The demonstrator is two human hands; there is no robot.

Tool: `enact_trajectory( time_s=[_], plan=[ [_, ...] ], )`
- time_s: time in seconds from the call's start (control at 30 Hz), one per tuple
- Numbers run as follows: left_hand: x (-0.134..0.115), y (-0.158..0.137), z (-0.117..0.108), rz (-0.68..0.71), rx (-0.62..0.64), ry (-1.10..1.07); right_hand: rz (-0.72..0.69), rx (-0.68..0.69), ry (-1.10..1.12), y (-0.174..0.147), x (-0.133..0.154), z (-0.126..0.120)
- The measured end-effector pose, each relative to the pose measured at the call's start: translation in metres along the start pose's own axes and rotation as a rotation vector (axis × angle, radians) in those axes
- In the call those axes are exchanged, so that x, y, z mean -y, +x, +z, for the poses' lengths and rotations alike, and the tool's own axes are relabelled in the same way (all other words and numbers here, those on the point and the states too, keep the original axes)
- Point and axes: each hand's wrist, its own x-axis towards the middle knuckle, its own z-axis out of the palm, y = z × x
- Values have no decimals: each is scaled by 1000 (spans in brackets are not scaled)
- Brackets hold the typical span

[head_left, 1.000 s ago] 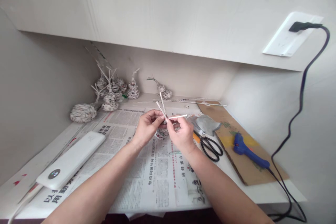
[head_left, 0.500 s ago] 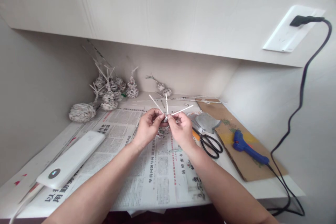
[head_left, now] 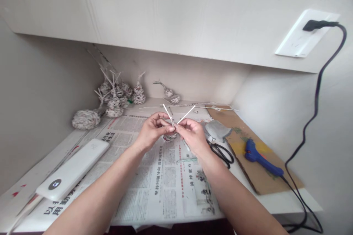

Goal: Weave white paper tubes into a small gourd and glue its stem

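Between my hands is a small woven paper gourd [head_left: 169, 137], made of rolled newspaper strips, mostly hidden by my fingers. Two pale rolled paper sticks [head_left: 186, 114] rise from its top, one leaning left and one leaning right. My left hand [head_left: 154, 128] pinches the base of the left stick with thumb and fingers. My right hand [head_left: 192, 133] is closed at the base of the right stick, its thumb almost touching the left thumb. Both hands are just above the newspaper [head_left: 143, 187].
Several woven paper gourds [head_left: 114, 103] stand at the back left. A white power bank [head_left: 73, 169] lies at left. At right are black-handled scissors [head_left: 223, 154], a grey cloth [head_left: 217, 131], and a blue glue gun [head_left: 261, 158] on cardboard [head_left: 248, 180], its cord running up to a socket [head_left: 307, 33].
Three sticks fanned out above my hands before; two show upright now. My hands have shifted slightly down and the woven piece has turned or tilted between them.
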Motion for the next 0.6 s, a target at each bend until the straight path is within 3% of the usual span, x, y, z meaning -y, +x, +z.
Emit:
enact_trajectory(
  time_s=[0.2,0.6],
  plan=[
    [1,1,-2,-41,61,15,-7,45,-30,-1,3,-2],
    [1,0,2,-49,-33,12,24,122,25,-3,4,-4]
  ],
)
